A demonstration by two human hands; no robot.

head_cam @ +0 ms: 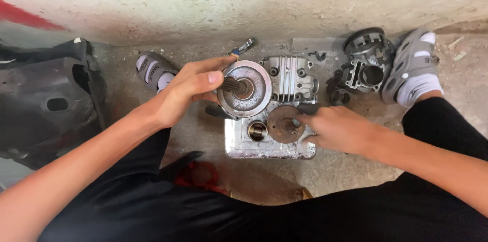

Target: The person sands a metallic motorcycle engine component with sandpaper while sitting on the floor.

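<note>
My left hand (190, 92) grips a round silver metal disc with a splined shaft (245, 88) and holds it above a silver engine case (272, 148) that lies on the concrete floor. My right hand (338, 129) rests on the case, its fingers touching a rusty brown disc (284, 124) seated there. A round brass-coloured opening (257, 131) shows beside that disc. A ribbed cylinder head (292, 77) lies just behind the case.
A grey engine cylinder block (366, 67) lies at the back right by my right shoe (414, 64). My left shoe (152, 69) is at the back left. A black plastic panel (46, 105) sits at the left. A wrench (243, 46) lies near the wall.
</note>
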